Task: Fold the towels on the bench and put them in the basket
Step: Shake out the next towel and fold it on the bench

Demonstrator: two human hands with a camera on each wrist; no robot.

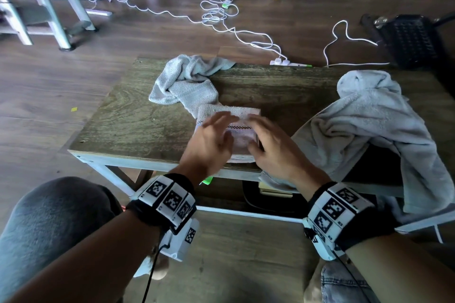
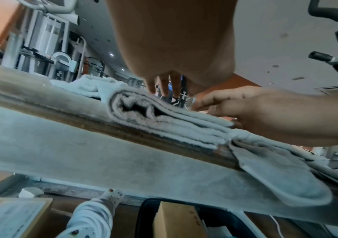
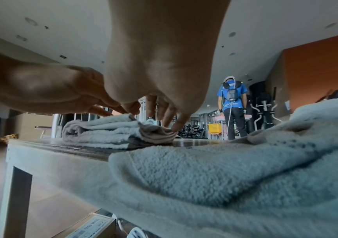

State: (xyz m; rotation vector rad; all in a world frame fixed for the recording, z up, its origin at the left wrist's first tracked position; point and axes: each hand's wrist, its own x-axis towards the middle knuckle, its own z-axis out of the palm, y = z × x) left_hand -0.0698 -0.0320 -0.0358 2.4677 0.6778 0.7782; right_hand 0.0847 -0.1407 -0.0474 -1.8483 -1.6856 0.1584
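While both hands rest on it, the folded towel (image 1: 229, 115) lies flat on the bench (image 1: 138, 120), near the front edge and about midway along. The left hand (image 1: 209, 142) lies on the towel's left part with fingers straight and spread, palm down; in the left wrist view its fingertips (image 2: 164, 90) touch the top layer. The right hand (image 1: 273, 147) lies on the right part, fingers extended and slightly bent; in the right wrist view its fingertips (image 3: 174, 125) press down on the towel's near corner. Neither hand curls round the cloth. A dark checked band runs across the towel between the two hands. From the left wrist the folded layers (image 2: 164, 122) show stacked, with a rolled fold at the left end.

Just behind it, touching its far left corner, a grey towel (image 1: 182, 81) lies crumpled, reaching to the bench's back edge. At the right end a big towel (image 1: 369, 125) lies heaped and hangs over the front edge, close beside the right hand. A dark basket (image 1: 413, 42) stands on the floor beyond the bench's right end, well apart from the towels. White cables (image 1: 216, 15) trail over the wood floor behind. In the right wrist view a person in a blue shirt (image 3: 233, 99) stands far off, back turned.
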